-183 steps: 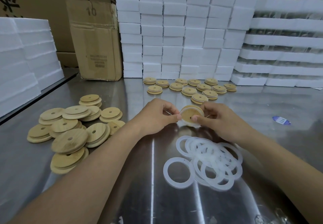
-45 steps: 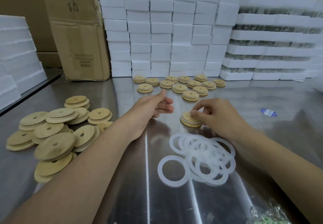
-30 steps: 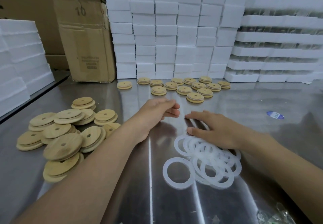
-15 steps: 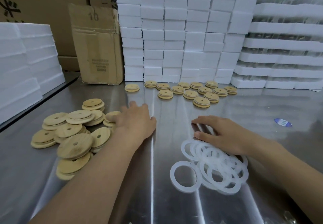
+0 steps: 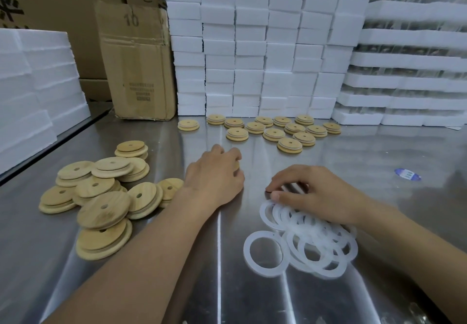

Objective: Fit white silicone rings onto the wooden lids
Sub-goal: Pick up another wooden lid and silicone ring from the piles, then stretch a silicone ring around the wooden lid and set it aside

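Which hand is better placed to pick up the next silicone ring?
Right. The right hand has its fingertips at the far edge of the ring pile; the left hand is farther off, beside the loose wooden lids.

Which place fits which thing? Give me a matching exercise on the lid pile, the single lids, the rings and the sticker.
Things:
1. lid pile
2. single lids
3. silicone rings
4. blue sticker

Places:
A. by the right hand
B. left side of the table
C. alone, on the right side
D. far side, before the foam blocks

Pairs: 1-B; 2-D; 3-A; 4-C.
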A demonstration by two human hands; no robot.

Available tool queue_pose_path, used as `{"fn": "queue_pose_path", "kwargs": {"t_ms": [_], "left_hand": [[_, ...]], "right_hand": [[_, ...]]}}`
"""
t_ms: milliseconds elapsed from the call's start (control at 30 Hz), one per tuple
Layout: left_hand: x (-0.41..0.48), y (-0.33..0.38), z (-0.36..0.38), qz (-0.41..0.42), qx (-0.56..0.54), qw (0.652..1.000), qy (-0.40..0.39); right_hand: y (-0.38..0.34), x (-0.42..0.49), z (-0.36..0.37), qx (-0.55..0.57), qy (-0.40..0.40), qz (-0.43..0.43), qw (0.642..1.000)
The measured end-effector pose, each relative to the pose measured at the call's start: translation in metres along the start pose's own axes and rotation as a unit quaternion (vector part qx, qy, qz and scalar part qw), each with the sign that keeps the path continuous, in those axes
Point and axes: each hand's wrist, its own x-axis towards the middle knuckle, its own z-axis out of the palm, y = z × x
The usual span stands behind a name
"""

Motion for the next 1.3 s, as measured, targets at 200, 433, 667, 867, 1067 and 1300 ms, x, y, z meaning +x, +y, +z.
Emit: {"fn": "queue_pose_path", "kwargs": {"t_ms": [200,433,667,867,1067,1300], "left_hand": [[0.002,0.006,0.005,0.030,-0.032,0.999,0.013],[0.003,0.010,0.009,0.010,-0.047,0.999,0.006],[0.010,0.008,0.018,0.001,-0.106,0.993,0.045],[0.014,0.006,0.020,-0.014,-0.272,0.956,0.109],[0.017,0.020,0.009,-0.121,-0.591,0.796,0.054],[0.014,0.029,0.007,-0.138,-0.744,0.650,-0.074]], "right_hand": [[-0.003,0.000,0.003,0.044,-0.012,-0.003,0.999],[-0.009,-0.001,0.007,0.082,-0.014,0.023,0.996],[-0.037,-0.011,0.009,0.078,-0.158,0.000,0.984],[-0.046,-0.014,0.005,0.104,-0.162,0.007,0.981],[-0.044,-0.012,-0.009,0.238,-0.065,0.007,0.969],[-0.025,-0.005,-0.018,0.302,0.082,0.076,0.947]]}}
